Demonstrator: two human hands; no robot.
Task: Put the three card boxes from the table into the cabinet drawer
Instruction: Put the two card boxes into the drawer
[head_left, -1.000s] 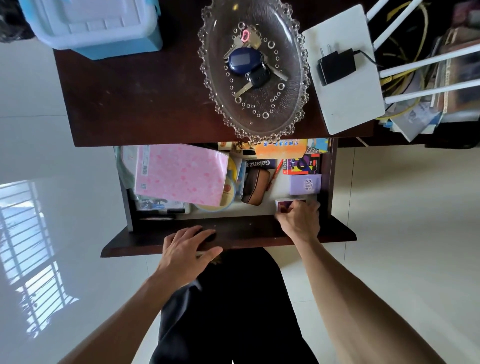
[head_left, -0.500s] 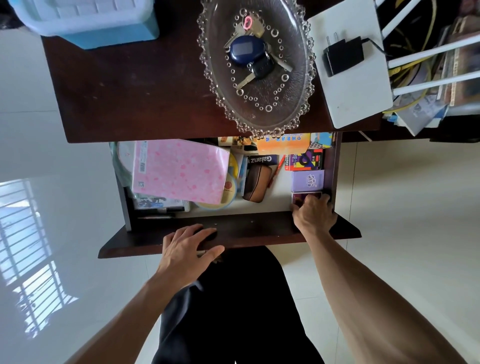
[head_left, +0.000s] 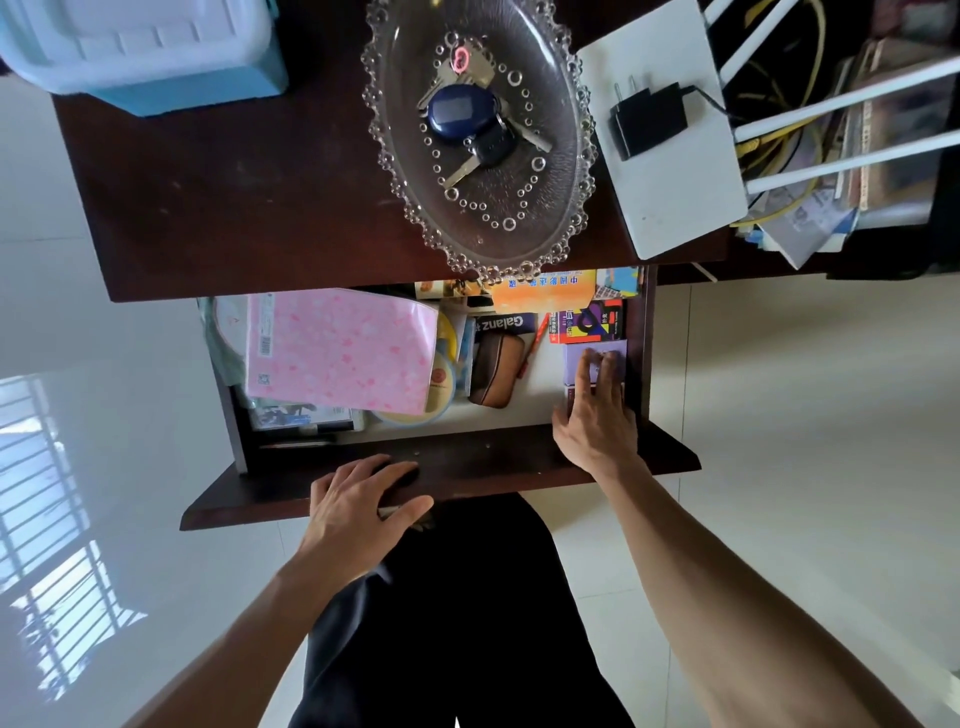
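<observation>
The cabinet drawer stands pulled out. Three card boxes lie in a row along its right wall: a red multicoloured box at the back, a purple box in the middle, and a dark red box nearest me. Most of the dark red box is hidden under my right hand. That hand lies flat over the two nearer boxes, with its fingers stretched onto the purple one. My left hand grips the drawer's front panel, fingers curled over its top edge.
The drawer also holds a pink notebook, a brown pouch, round tins and papers. On the dark table above are a glass dish with keys, a blue-and-white bin and a white router with a black plug.
My right hand moved right and deeper into the drawer with the dark red box, which now lies by the right wall below the purple box. The fingers have flattened. My left hand stayed put.
</observation>
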